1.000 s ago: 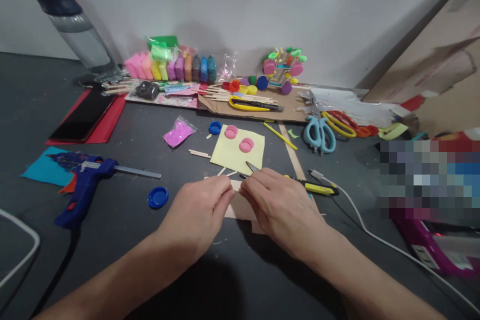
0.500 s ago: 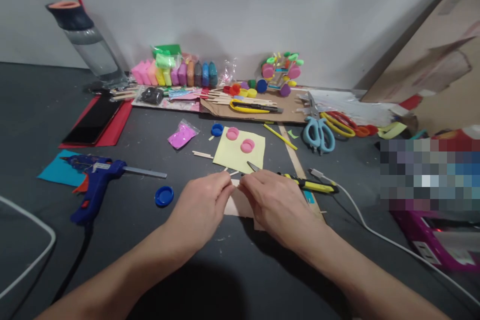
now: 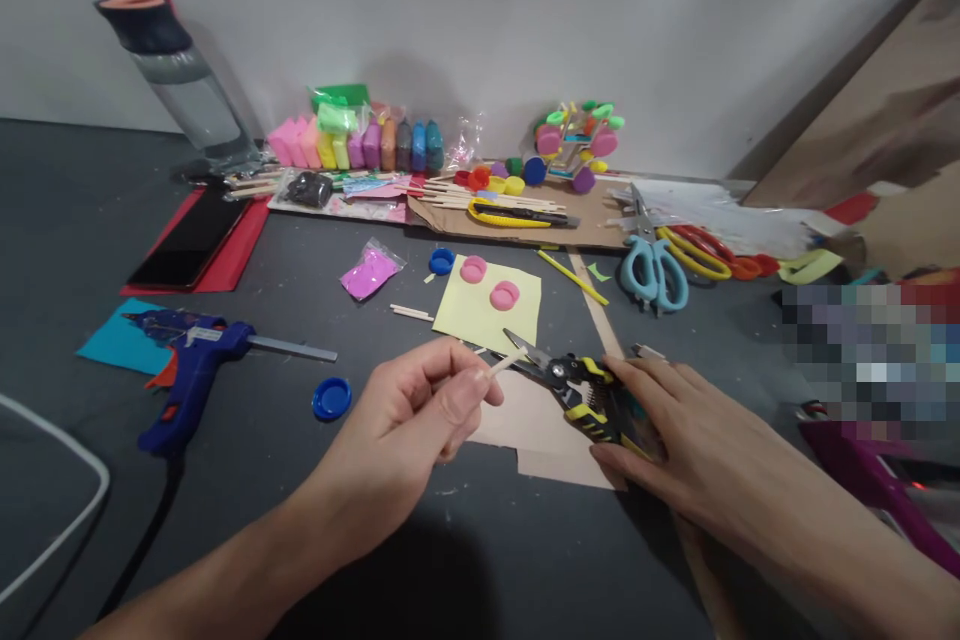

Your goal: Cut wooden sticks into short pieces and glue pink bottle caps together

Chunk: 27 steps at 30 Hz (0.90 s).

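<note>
Between the thumb and fingers of my left hand point(image 3: 431, 405), a short thin wooden stick point(image 3: 510, 360) is pinched, its free end pointing right. My right hand point(image 3: 675, 425) has its thumb and fingers around the handles of black-and-yellow spring cutters point(image 3: 559, 372). The cutters' jaws are parted near the stick's tip; the hand covers the handle ends. Beneath lies a beige card sheet point(image 3: 540, 420). Just behind is a pale yellow paper square point(image 3: 480, 320) bearing a pink round clay piece point(image 3: 472, 269) and another pink round piece point(image 3: 505, 295).
A blue glue gun point(image 3: 191, 360) and blue lid point(image 3: 331, 399) lie left. Light-blue scissors point(image 3: 654, 270), a yellow stick point(image 3: 574, 277) and a pink packet point(image 3: 371, 268) sit farther back. A water bottle point(image 3: 184, 80) and coloured clay packs point(image 3: 360, 140) stand along the wall.
My hands have moved apart. The left now shows the wooden stick, raised, while the right has shifted right onto the cutters' handles. More of the card is uncovered, and the view has shifted slightly.
</note>
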{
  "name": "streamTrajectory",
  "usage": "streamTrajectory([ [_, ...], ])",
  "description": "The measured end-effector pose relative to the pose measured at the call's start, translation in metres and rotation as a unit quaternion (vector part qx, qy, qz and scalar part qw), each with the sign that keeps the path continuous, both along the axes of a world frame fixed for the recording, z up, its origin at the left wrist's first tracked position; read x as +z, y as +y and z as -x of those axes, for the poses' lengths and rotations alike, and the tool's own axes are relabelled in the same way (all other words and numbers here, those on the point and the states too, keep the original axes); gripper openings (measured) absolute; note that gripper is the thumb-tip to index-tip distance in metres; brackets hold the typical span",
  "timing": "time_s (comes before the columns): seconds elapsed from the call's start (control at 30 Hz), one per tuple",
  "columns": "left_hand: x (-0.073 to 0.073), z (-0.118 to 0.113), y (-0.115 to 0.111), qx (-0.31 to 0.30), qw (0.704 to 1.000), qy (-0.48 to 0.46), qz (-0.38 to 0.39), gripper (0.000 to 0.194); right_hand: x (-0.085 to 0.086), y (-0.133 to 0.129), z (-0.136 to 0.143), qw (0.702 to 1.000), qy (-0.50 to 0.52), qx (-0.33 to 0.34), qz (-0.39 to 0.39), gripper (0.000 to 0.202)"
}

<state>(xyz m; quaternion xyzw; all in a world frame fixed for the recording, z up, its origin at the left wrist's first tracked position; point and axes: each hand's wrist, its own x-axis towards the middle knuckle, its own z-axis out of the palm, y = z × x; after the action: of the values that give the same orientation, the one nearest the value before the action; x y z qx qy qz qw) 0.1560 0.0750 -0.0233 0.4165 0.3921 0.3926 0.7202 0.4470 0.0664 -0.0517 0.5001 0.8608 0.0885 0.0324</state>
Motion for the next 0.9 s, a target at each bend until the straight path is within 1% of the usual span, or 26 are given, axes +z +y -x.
streamTrajectory([
  [0.13,0.003,0.001,-0.002,0.0,1.0,-0.004,0.0,0.026,0.004,-0.002,0.011,1.0,0.02,0.003,0.017,0.055],
  [0.27,0.006,0.002,-0.003,0.004,1.0,0.005,-0.008,0.024,0.006,-0.003,0.019,0.999,0.003,0.029,-0.032,0.051],
  [0.33,0.008,0.002,-0.005,0.009,1.0,0.012,-0.012,0.023,0.007,-0.005,0.019,0.998,0.014,0.037,-0.041,0.051],
  [0.4,0.009,0.002,-0.007,0.016,1.0,0.022,-0.014,0.022,0.01,-0.008,0.017,0.997,0.063,0.028,-0.019,0.048],
  [0.47,0.009,0.001,-0.009,0.026,0.999,0.039,-0.022,0.021,0.016,-0.012,0.017,0.992,0.125,0.005,0.009,0.046],
  [0.53,0.009,0.0,-0.009,0.042,0.996,0.063,-0.037,0.02,0.023,-0.019,0.021,0.986,0.164,-0.012,0.016,0.049],
  [0.6,0.008,0.0,-0.01,0.054,0.993,0.088,-0.056,0.019,0.03,-0.027,0.027,0.984,0.178,-0.005,0.009,0.054],
  [0.67,0.008,0.0,-0.01,0.056,0.989,0.112,-0.077,0.021,0.034,-0.034,0.035,0.982,0.185,0.009,0.022,0.059],
  [0.77,0.011,0.001,-0.012,0.044,0.983,0.145,-0.107,0.022,0.036,-0.042,0.044,0.98,0.19,0.007,0.052,0.062],
  [0.9,0.016,0.003,-0.013,0.019,0.98,0.164,-0.113,0.024,0.036,-0.043,0.052,0.974,0.212,0.0,0.081,0.06],
])
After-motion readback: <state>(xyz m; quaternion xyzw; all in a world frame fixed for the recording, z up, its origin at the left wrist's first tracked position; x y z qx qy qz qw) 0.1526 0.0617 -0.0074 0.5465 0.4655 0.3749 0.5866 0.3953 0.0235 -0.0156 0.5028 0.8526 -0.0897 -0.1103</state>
